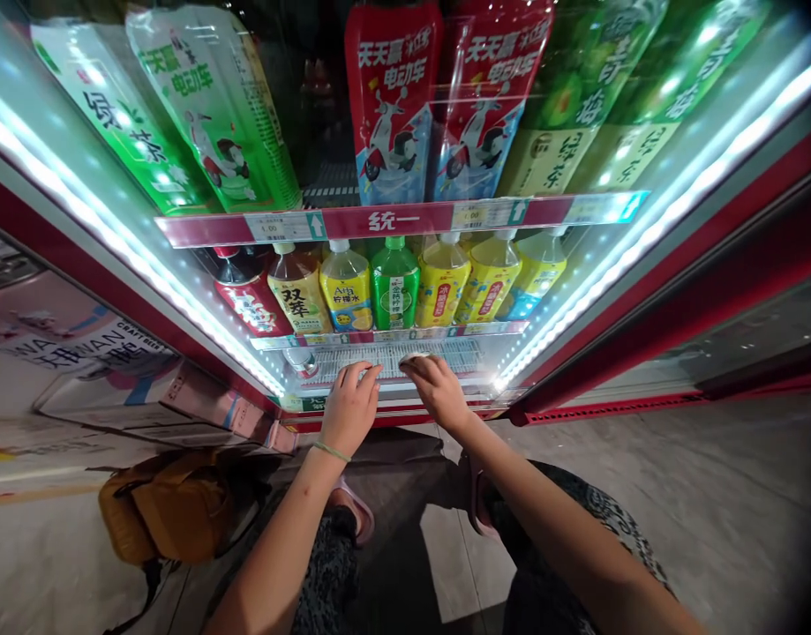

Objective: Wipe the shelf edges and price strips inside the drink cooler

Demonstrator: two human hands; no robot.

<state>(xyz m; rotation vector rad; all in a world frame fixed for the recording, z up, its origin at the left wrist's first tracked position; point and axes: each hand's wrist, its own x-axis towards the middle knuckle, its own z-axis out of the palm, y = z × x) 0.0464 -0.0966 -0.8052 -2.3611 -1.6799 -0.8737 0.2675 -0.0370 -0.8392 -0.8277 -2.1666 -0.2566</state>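
My left hand (352,407), a pale green band on its wrist, reaches over the front of the bottom wire shelf (475,353). Its fingers are loosely bent and apart, with nothing visible in them. To its right, my right hand (439,392) pinches a small whitish piece (413,358) at its fingertips; what this is I cannot make out. A clear bottle (303,362) stands at the left end of that shelf. Just above both hands is a row of drink bottles, among them a green bottle (396,287) and a yellow-labelled bottle (445,287).
Lit side strips (610,238) frame the fridge. Larger green and red bottles (392,106) fill the upper shelf behind a red price rail (385,222). Pink cartons (199,397) stand to the left. A brown backpack (170,507) lies on the tiled floor (729,503).
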